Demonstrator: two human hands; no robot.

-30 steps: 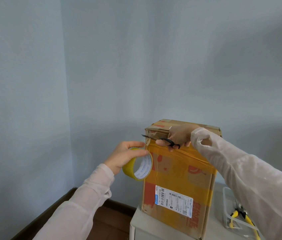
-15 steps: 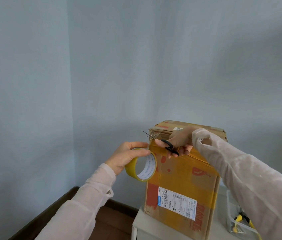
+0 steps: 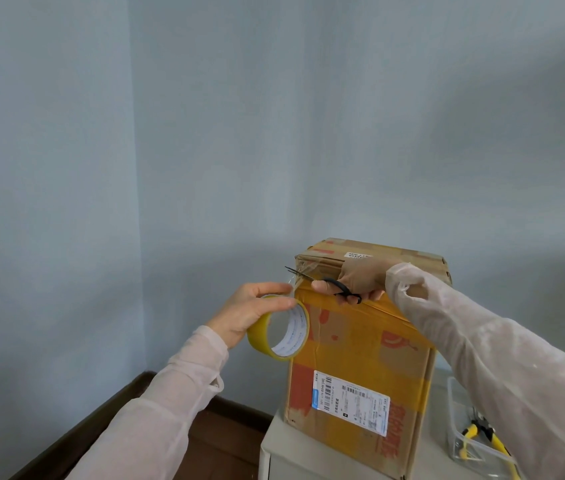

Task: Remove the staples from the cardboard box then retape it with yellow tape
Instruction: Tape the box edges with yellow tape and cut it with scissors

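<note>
Left grip [image 3: 246, 315] around tape roll [image 3: 263, 336], right grip [image 3: 360, 277] on scissors [image 3: 342, 289] at box [image 3: 360, 358] corner — both arms outstretched

Tape roll [image 3: 279, 329] left of box [image 3: 360, 368]; pliers [image 3: 482, 434] in tray [image 3: 454, 431] right.

Scissors [image 3: 325, 281] now across tape strip [image 3: 294, 286]

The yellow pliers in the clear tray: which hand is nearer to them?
Right. The right hand holds scissors at the box's top edge, up and left of the pliers. The left hand grips the tape roll beyond the box's left side, farther away.
</note>
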